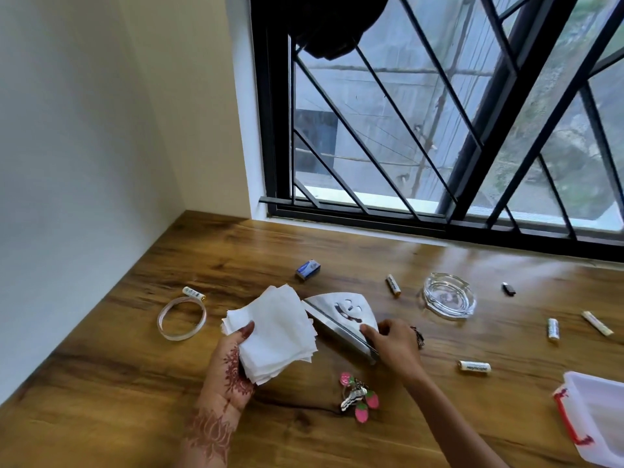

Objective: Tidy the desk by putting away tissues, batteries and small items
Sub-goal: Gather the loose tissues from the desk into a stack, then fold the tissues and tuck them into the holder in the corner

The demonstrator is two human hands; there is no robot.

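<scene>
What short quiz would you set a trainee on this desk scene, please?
1. True or false: the left hand holds a stack of tissues.
2. Which small item lies right beside the tape ring, on its far side?
3. Fill in: the right hand grips the metal ____.
Key: 1 true; 2 a battery; 3 tissue holder.
</scene>
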